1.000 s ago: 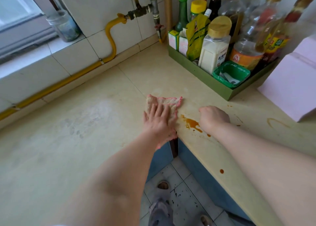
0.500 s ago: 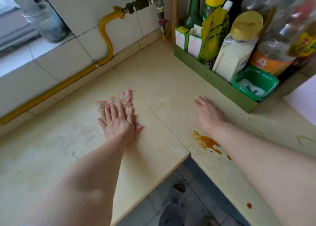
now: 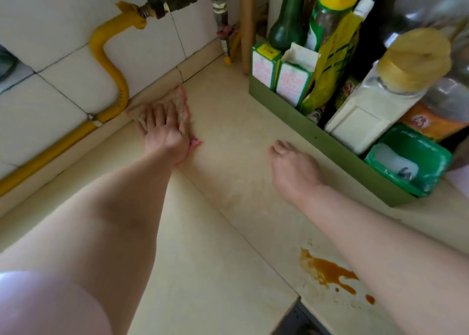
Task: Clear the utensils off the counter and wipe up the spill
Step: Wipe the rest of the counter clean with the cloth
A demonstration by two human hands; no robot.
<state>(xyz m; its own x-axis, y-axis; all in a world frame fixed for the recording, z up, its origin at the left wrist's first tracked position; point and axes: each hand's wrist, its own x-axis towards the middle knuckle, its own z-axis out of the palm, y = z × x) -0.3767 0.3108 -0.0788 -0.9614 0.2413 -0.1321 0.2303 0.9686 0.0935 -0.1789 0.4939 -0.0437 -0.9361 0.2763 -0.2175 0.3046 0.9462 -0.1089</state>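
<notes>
Spill: brown, on counter near front edge, beside right forearm | cloth: at back wall, well apart from spill | left hand: fingers straight, pressing flat on cloth | right hand: loosely curled, empty, resting on counter

The counter is pale cream. The spill on it is orange-brown, with small drops of the same colour. The cloth is beige, edged in pink. White wall tiles carry dark grout lines; the pipe is yellow. The tray is olive green. In it stand a bright green tub, a dark green bottle and white boxes printed pink and green.
</notes>
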